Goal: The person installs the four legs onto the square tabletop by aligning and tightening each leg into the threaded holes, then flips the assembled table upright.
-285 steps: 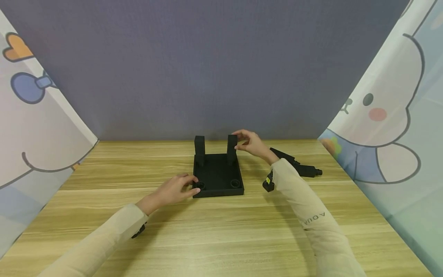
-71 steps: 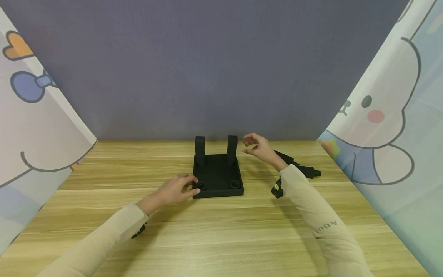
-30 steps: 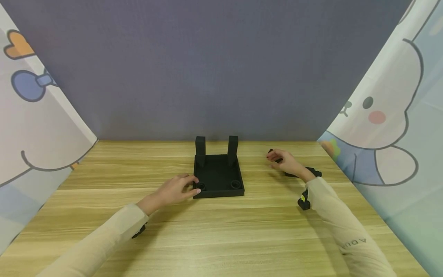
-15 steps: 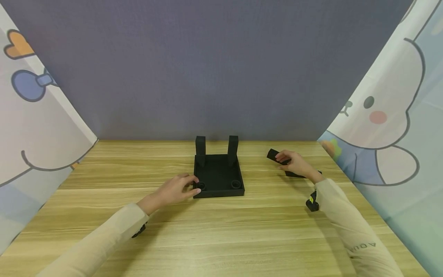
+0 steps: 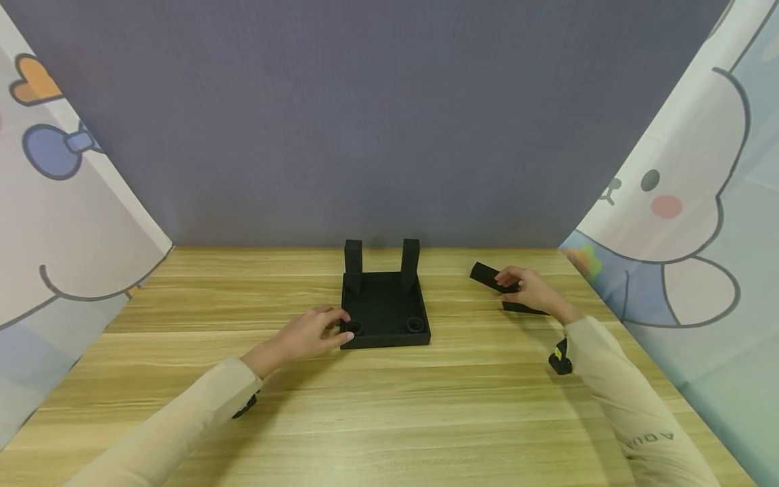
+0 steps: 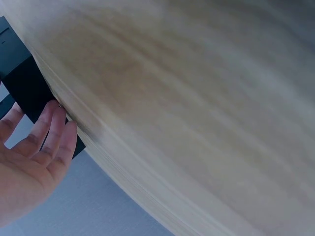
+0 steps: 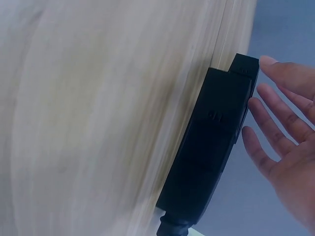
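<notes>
A square black tray (image 5: 385, 338) stands mid-table, with two upright posts at its back corners, the left post (image 5: 353, 260) and the right post (image 5: 410, 260). Round sockets, such as the right socket (image 5: 416, 325), sit near its front corners. My left hand (image 5: 304, 335) holds the tray's front left corner between thumb and fingers. To the right lie two loose black posts. My right hand (image 5: 534, 295) is over the farther post (image 5: 483, 273), fingers spread and loosely bent at its side. The nearer post (image 7: 206, 142) has a round peg at one end, partly covered in the head view.
The wooden table (image 5: 389, 412) ends at a grey back panel (image 5: 365, 135). Printed cartoon curtains hang at both sides, a left curtain (image 5: 73, 230) and a right curtain (image 5: 681, 203). A small black wrist camera (image 5: 560, 358) hangs under my right sleeve.
My right hand has let go of the tray's right post and moved right to the loose black posts, shifting slightly along the farther one. My left hand stays at the tray corner.
</notes>
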Tool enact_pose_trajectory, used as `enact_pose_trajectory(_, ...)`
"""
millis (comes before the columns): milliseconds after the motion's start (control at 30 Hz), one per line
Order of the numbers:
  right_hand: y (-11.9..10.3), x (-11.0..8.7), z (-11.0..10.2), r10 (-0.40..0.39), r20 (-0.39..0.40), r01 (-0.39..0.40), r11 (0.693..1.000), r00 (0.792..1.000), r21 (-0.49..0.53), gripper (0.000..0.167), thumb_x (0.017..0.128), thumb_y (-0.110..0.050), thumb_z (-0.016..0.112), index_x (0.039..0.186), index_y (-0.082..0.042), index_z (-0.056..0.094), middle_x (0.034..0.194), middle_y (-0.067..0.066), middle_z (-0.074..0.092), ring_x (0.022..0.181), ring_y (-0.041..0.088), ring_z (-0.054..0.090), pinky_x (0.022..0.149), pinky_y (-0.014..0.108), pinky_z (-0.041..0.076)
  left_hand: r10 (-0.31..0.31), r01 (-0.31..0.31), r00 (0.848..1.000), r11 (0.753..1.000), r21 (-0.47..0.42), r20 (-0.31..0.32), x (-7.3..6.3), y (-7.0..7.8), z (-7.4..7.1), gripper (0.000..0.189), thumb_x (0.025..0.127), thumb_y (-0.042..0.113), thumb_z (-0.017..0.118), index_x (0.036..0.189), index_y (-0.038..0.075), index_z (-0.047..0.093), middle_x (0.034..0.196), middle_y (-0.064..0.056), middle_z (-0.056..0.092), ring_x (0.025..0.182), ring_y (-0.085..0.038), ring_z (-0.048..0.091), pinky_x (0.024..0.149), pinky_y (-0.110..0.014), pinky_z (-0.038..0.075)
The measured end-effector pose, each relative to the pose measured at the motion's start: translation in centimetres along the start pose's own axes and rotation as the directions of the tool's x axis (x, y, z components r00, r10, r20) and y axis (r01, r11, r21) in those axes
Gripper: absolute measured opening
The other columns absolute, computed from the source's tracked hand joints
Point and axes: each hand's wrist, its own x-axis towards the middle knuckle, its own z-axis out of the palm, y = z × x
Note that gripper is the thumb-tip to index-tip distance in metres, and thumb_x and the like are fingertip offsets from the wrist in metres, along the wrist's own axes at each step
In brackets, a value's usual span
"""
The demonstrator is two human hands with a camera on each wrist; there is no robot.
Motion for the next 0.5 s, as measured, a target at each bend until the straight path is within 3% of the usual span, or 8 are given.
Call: enact_pose_trajectory(500, 0.45, -0.84, -0.27, 0.024, 0.042, -0.022, 0.998, 0.999, -0.052, 0.034, 0.077, 0.000, 0.070, 0.106, 0.008, 0.055, 0.102, 0.024, 0.059, 0.094, 0.039, 0.056, 0.082, 0.052, 0.045, -0.013, 0.013, 1.000, 1.000, -0.004, 0.010, -0.08, 0.17, -0.14, 0.038, 0.089, 0.045, 0.055, 0.115, 0.017, 0.059, 0.106, -0.003, 0.061, 0.089, -0.013, 0.058, 0.071, -0.031, 0.049)
